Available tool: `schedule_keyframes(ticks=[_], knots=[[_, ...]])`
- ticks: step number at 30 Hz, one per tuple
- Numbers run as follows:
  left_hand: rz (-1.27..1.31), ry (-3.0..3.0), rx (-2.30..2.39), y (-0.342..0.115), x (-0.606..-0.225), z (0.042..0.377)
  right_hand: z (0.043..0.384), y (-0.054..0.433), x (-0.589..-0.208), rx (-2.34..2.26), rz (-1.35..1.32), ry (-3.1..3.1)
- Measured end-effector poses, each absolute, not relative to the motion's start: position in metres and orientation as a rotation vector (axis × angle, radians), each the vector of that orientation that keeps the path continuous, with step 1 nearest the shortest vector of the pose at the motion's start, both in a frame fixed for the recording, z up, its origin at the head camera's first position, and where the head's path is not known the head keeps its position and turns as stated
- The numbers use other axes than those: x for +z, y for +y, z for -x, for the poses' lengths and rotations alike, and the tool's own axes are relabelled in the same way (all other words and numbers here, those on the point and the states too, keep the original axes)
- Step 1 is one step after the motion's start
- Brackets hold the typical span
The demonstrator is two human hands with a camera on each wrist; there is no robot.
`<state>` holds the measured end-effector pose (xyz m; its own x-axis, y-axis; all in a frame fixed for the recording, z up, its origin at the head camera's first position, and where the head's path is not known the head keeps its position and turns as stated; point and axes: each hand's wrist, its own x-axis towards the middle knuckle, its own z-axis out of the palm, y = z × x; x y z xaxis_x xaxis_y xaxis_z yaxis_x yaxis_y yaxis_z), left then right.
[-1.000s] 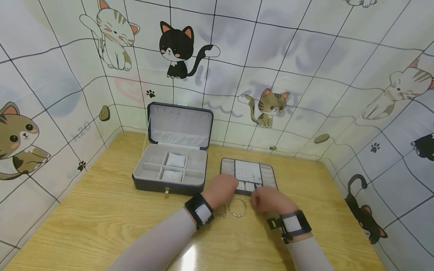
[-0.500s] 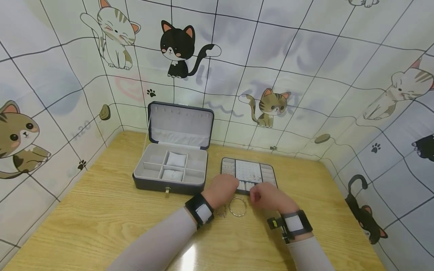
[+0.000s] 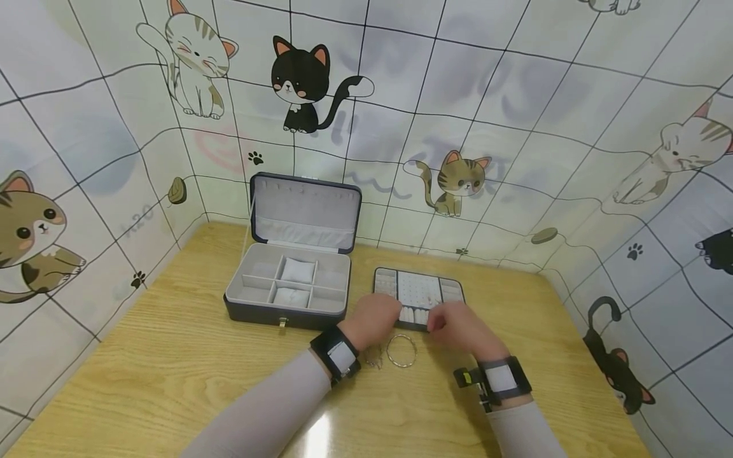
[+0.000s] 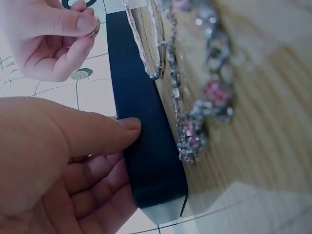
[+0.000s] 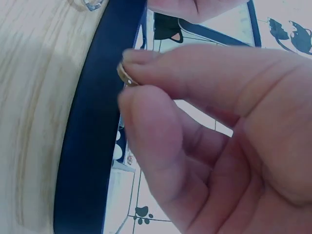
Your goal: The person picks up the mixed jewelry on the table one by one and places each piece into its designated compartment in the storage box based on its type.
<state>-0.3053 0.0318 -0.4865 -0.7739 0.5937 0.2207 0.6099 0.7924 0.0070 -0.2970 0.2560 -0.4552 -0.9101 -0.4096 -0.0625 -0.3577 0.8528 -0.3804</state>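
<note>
In the head view my left hand (image 3: 371, 319) is at the near edge of a dark-sided jewelry tray (image 3: 412, 327) with pale compartments. Seen from the left wrist, the thumb (image 4: 127, 127) presses the tray's outer wall (image 4: 146, 151) while the fingers curl behind its edge. My right hand (image 3: 462, 326) pinches a small gold ring (image 5: 124, 75) between thumb and fingertips, close to the tray's ring rolls. On the table, before the tray, lie a bangle (image 3: 388, 350) and a silver bracelet with pink stones (image 4: 214, 92). My right hand covers the tray's near right corner.
An open jewelry box (image 3: 258, 312) stands left of the tray, its lid (image 3: 303, 207) raised, with two small white cushions (image 3: 298, 270) in its compartments. Cloth printed with cats (image 3: 300, 83) surrounds the wooden table (image 3: 172, 356) at the back and sides.
My right hand has shifted slightly up and to the right over the tray's near right corner. The left hand stays nearly where it was. Bangle and bracelet have not moved.
</note>
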Motion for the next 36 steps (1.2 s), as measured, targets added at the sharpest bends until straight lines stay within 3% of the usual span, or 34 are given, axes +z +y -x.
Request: schedule_keyframes(ticks=[18,36], knots=[[0.929,-2.815,-0.118,0.032,-0.486,0.305,0.299,0.252,-0.451,-0.685,0.224,3.023],[0.921,-2.81,-0.108,0.032,-0.487,0.306,0.307,0.252,-0.467,-0.896,0.017,2.959]])
